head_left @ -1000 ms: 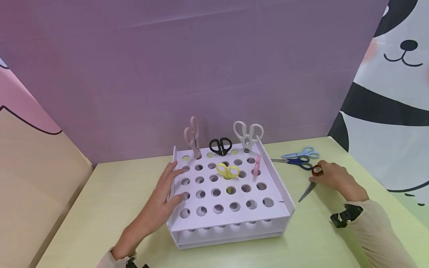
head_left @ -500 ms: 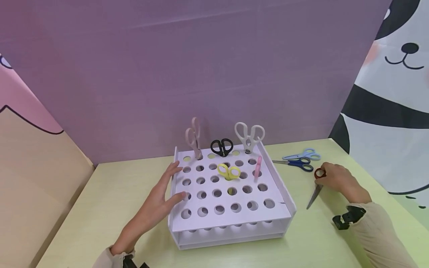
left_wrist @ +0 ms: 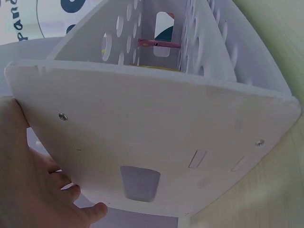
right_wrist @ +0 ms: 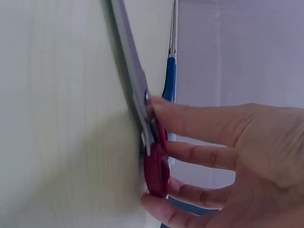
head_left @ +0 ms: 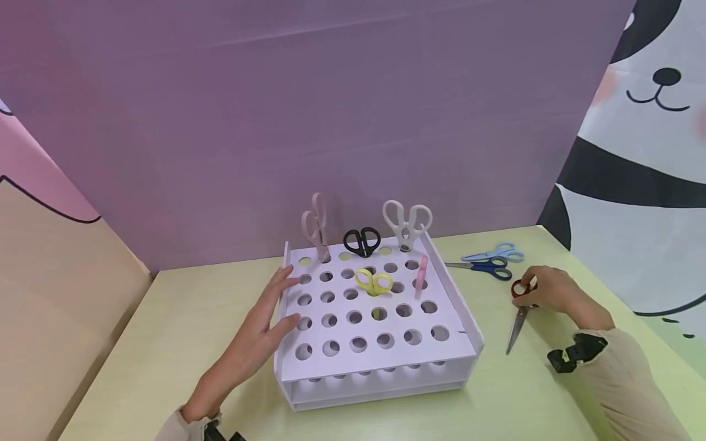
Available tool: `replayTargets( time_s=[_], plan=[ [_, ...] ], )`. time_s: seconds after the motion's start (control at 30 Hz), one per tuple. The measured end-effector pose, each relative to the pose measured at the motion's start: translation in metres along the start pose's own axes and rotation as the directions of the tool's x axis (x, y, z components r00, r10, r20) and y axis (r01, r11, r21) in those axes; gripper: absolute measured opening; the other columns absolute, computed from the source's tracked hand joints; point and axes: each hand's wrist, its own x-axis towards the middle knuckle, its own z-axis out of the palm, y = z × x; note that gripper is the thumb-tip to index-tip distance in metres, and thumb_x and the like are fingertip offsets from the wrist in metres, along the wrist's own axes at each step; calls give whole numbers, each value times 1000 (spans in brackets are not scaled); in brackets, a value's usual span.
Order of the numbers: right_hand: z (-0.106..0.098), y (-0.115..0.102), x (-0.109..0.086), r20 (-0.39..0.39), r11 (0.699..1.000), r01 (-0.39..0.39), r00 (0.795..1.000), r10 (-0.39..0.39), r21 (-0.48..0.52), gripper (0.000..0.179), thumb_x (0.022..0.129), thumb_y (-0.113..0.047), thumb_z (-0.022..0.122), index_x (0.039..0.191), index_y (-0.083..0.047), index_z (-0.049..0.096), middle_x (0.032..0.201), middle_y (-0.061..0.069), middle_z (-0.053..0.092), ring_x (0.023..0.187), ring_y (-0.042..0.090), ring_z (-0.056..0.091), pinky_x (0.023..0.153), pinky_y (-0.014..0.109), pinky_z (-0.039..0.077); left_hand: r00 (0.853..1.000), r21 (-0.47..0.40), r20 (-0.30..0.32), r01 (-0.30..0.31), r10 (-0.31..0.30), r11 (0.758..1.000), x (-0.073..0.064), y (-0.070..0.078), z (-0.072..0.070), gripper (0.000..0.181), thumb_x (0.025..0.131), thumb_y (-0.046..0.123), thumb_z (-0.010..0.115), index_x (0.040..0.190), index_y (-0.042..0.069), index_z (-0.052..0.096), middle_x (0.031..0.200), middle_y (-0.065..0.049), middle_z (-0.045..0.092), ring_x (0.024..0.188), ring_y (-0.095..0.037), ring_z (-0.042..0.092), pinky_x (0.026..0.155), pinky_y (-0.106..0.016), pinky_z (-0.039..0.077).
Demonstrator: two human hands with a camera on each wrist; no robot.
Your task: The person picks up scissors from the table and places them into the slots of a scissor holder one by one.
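At R hand, red-handled scissors sit pinched nr pivot

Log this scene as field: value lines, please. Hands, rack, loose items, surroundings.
left_hand: left hand at left side of rack
right_hand: right hand pinches red scissors by handle end
red_blades: pointing toward the person
rack_holds: mauve scissors, black scissors, white scissors, yellow scissors, pink scissors; handles up
loose_on_table: navy scissors, pale blue scissors; right of rack
table: pale yellow table
backdrop: purple backdrop, panda picture at right
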Motion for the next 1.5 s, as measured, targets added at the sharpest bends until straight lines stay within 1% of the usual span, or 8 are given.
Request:
replayTargets(
  time_s=[0.17, 0.37, 0.47, 0.6, 0.73, 0.93, 1.2, 1.5],
  plan=[
    [1, 3, 2, -17, 999, -10, 1000, 10, 34, 54, 74, -29, 86, 99, 9, 57, 82, 14, 60, 76, 28, 54, 64, 34, 43, 1000, 1, 0, 3, -3, 1000, 0, 0, 0, 52, 94, 8, 58, 144, 14, 46, 164, -2, 21, 153, -20, 8, 117, -61, 18],
    [-1, 0, 3, -38, 999, -29, 999, 30, 28, 82, 72, -30, 87, 120, 22, 45, 91, 28, 61, 85, 41, 57, 73, 49, 51, 1000, -4, -5, -18, 18, 1000, -1, 0, -1, 44, 96, 9, 57, 140, 13, 51, 164, -3, 22, 153, -24, 7, 116, -64, 16],
    [-2, -3, 3, -46, 1000, 6, 999, -5, 27, 70, 73, -27, 85, 114, 20, 55, 84, 19, 62, 77, 32, 57, 67, 42, 49, 1000, -4, -3, -30, 30, 1000, -1, 0, -1, 43, 96, 10, 57, 139, 13, 52, 164, -4, 23, 153, -24, 7, 116, -64, 17],
    [-1, -7, 3, -65, 997, 69, 996, -67, 35, 50, 74, -24, 84, 103, 13, 66, 78, 7, 62, 72, 20, 53, 61, 31, 42, 1000, -1, 0, -28, 28, 1000, -1, -1, -1, 42, 95, 9, 58, 137, 12, 53, 164, -3, 23, 153, -22, 7, 116, -62, 17],
    [-1, -10, 4, -62, 994, 77, 995, -72, 77, 52, 78, -22, 82, 112, 14, 64, 81, 9, 61, 74, 20, 53, 59, 30, 43, 1000, 5, -2, -28, 28, 1000, -1, -2, 0, 42, 96, 9, 58, 138, 10, 52, 164, -4, 22, 153, -23, 8, 116, -62, 17],
    [-4, -14, 6, -74, 980, 48, 997, -34, 192, 55, 83, -16, 79, 121, 16, 56, 80, 7, 59, 67, 16, 59, 53, 24, 50, 1000, 5, -8, -29, 29, 1000, -1, -1, 0, 43, 96, 10, 57, 139, 11, 52, 164, -2, 22, 153, -25, 7, 115, -64, 17],
    [-12, -25, 1, -116, 957, 20, 993, 14, 288, 48, 88, -11, 73, 127, 11, 54, 89, 15, 64, 72, 20, 65, 60, 28, 59, 1000, 6, -14, -28, 28, 1000, -1, 1, -1, 41, 97, 11, 57, 138, 12, 53, 164, -3, 23, 153, -24, 8, 116, -63, 17],
    [-19, -39, -3, -188, 956, 60, 982, -5, 288, 46, 89, -8, 73, 126, 9, 53, 92, 19, 63, 74, 23, 66, 64, 35, 61, 999, 12, -11, -31, 31, 999, 0, -1, 0, 42, 97, 11, 56, 139, 12, 52, 164, -2, 22, 153, -22, 7, 116, -64, 17]
  ],
)
